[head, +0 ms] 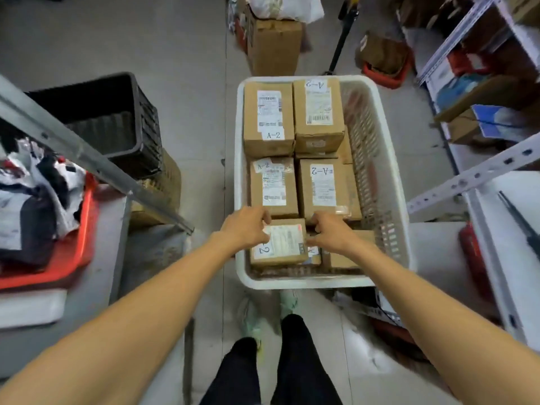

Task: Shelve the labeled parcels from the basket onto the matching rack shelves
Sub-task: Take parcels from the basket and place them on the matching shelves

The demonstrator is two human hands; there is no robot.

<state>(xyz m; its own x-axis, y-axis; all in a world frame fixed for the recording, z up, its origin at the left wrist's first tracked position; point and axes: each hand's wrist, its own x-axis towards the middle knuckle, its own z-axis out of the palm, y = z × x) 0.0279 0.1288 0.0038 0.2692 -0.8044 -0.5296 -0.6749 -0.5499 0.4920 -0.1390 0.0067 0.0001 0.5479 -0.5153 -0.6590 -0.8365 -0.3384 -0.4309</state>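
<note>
A white plastic basket stands on the floor in front of me, holding several brown cardboard parcels with white labels marked A-2. Nearest me lies a small parcel whose label ends in 2. My left hand grips its left far corner, fingers curled over the top edge. My right hand grips its right side, fingers curled down between it and the neighbouring box. Two parcels sit just behind it, and two more at the far end.
A grey metal rack on the left bears a red tray of poly bags. A black crate sits on cartons left of the basket. A white rack with boxes stands on the right. A tall carton stands beyond the basket.
</note>
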